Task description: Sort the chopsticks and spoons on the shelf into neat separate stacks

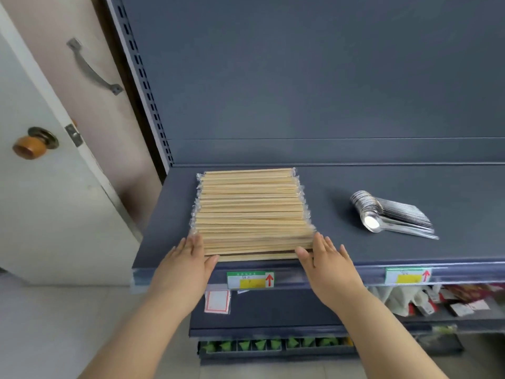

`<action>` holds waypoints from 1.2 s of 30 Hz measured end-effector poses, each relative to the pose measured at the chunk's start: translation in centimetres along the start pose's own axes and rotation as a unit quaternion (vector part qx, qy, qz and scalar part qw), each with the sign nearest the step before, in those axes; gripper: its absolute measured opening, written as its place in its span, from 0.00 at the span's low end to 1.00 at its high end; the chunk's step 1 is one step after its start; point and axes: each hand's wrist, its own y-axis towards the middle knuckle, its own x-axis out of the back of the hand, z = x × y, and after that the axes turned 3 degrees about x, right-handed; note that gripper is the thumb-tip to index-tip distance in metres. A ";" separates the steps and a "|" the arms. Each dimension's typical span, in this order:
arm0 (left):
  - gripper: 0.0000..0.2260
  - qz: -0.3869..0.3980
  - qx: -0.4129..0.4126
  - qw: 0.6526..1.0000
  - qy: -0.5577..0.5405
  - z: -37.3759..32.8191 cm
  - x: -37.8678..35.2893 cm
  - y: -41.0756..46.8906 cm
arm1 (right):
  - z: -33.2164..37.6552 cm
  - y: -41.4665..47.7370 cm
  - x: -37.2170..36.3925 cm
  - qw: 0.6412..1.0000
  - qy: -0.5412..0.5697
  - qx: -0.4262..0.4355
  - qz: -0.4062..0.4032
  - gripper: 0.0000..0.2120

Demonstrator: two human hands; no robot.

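Note:
A row of wrapped wooden chopsticks (251, 212) lies side by side on the left part of the dark grey shelf (355, 247), running from the back wall to the front edge. My left hand (188, 258) presses flat against the left ends of the nearest pairs, fingers straight. On the opposite ends my right hand (325, 258) presses in the same way, thumb along the front pair. A nested stack of wrapped metal spoons (388, 214) lies to the right, bowls to the left and handles fanned out to the right, apart from both hands.
Price labels (250, 280) sit in the shelf's front rail. Below are lower shelves with packaged goods (437, 302) and green items (273, 344). A white door with a brown knob (30, 147) stands to the left of the shelving unit.

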 end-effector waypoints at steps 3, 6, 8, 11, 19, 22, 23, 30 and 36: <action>0.29 0.001 -0.023 1.000 -0.012 1.1 -0.1 -0.1 | 0.5 0.0 -0.3 1.000 0.007 -0.019 -0.008 0.33; 0.28 -0.014 -0.025 0.999 -0.023 2.7 0.0 -0.1 | 0.5 0.0 -0.3 0.999 0.001 -0.038 -0.026 0.32; 0.28 -0.014 -0.023 1.000 -0.014 3.6 0.1 0.0 | 0.7 0.0 -0.3 0.999 0.001 -0.044 -0.026 0.32; 0.29 0.006 -0.058 0.998 -0.001 4.0 -0.2 0.1 | 1.2 -0.1 -0.4 0.999 -0.006 -0.049 -0.021 0.32; 0.29 -0.003 -0.064 0.998 0.015 4.1 -0.6 1.0 | 1.8 1.0 0.3 0.996 -0.049 -0.067 -0.028 0.32; 0.29 -0.003 -0.070 0.998 0.008 3.8 -0.4 1.3 | 1.9 1.3 0.4 0.996 -0.056 -0.057 -0.032 0.32; 0.29 -0.002 -0.068 0.998 0.013 3.9 -0.4 1.4 | 1.9 1.2 0.5 0.996 -0.064 -0.058 -0.036 0.32; 0.29 -0.029 -0.056 0.998 0.006 3.8 0.9 0.2 | 1.9 0.2 2.3 0.995 -0.083 -0.022 -0.041 0.33; 0.28 -0.069 -0.078 0.994 0.010 0.0 1.8 -2.6 | 0.9 -2.6 3.6 0.995 -0.066 0.038 -0.059 0.32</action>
